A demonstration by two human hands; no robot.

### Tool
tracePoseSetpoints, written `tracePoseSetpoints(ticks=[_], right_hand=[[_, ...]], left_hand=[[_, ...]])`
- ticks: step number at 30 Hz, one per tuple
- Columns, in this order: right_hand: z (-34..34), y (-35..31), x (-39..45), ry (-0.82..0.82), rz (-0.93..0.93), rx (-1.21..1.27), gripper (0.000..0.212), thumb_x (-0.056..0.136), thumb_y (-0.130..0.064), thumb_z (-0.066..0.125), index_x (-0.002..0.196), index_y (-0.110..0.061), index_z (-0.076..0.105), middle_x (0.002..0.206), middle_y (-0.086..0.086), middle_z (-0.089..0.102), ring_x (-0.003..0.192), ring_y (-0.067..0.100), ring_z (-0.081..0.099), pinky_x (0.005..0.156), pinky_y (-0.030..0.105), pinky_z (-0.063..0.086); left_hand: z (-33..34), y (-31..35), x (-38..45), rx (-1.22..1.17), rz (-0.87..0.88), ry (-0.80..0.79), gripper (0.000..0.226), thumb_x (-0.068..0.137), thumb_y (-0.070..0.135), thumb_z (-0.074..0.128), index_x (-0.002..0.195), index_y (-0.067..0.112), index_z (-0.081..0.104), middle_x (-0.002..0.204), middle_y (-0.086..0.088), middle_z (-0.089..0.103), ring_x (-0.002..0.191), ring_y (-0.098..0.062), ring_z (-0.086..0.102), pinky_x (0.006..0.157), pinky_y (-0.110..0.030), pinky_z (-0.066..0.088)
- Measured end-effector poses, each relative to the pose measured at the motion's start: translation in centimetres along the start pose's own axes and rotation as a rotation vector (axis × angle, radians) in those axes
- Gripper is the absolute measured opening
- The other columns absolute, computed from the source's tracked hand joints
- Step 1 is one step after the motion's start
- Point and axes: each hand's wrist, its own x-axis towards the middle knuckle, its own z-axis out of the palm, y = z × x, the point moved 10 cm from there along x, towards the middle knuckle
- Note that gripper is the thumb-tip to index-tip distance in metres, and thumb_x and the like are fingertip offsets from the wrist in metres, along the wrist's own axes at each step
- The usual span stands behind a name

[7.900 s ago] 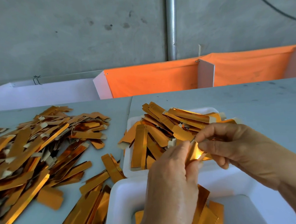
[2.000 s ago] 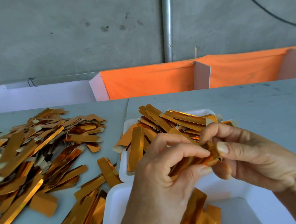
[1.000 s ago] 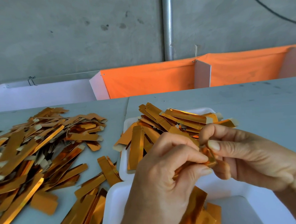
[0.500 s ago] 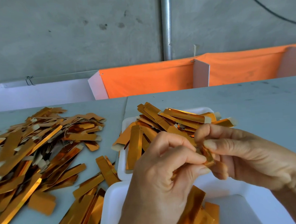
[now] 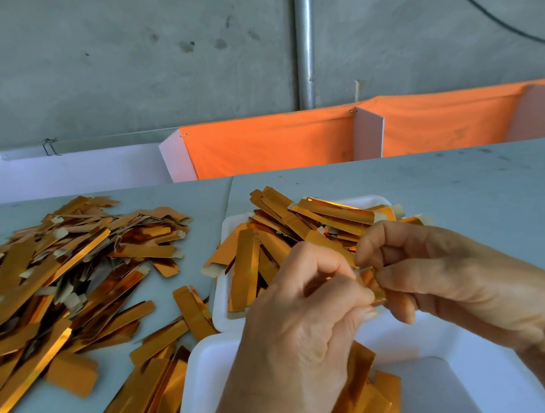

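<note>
My left hand (image 5: 304,325) and my right hand (image 5: 444,278) meet above two white trays and both pinch one small shiny gold-orange foil strip (image 5: 370,280). Most of that strip is hidden inside my fingers; only a short end shows between the thumbs. The far white tray (image 5: 224,228) holds a heap of the same gold strips (image 5: 298,230). The near white tray (image 5: 498,368) lies under my hands with a few strips (image 5: 368,392) in it.
A big loose pile of gold strips (image 5: 61,276) covers the grey table on the left, with more strips (image 5: 142,402) along the near tray's left side. Bare grey tabletop (image 5: 455,188) lies to the right. Orange cloth bins (image 5: 277,142) and a white bin (image 5: 71,170) stand behind.
Both hands have stayed together over the trays, working the same strip. The visible part of the strip has shrunk into the fingers and my right fingers have shifted slightly on its end.
</note>
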Motion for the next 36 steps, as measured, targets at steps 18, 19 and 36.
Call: tracePoseSetpoints(ticks=[18,19,36], right_hand=[[0.0,0.7,0.1,-0.159,-0.014,0.151,0.033,0.067,-0.023,0.086,0.093,-0.011,0.070,0.073,0.009,0.058,0.052,0.015,0.058,0.054,0.022,0.050],[0.2,0.6,0.0,-0.187,-0.008,0.197,0.032,0.067,-0.022,0.085,0.094,-0.012,0.071,0.072,0.007,0.061,0.053,0.014,0.060,0.055,0.022,0.051],[0.4,0.6,-0.3,-0.221,0.007,0.246,0.031,0.072,-0.024,0.082,0.097,-0.008,0.072,0.072,0.006,0.060,0.061,0.014,0.062,0.061,0.025,0.054]], left_hand=[[-0.2,-0.2,0.1,-0.114,-0.040,0.003,0.011,0.080,0.020,0.066,0.075,0.012,0.073,0.087,0.005,0.057,0.076,-0.001,0.054,0.067,-0.006,0.038],[-0.3,-0.3,0.1,-0.148,-0.053,0.008,0.012,0.080,0.021,0.066,0.076,0.012,0.073,0.087,0.005,0.057,0.078,-0.003,0.056,0.067,-0.008,0.039],[-0.4,0.0,0.4,-0.227,-0.056,-0.024,0.014,0.080,0.024,0.066,0.078,0.013,0.073,0.086,0.005,0.058,0.085,-0.005,0.060,0.070,-0.011,0.044]])
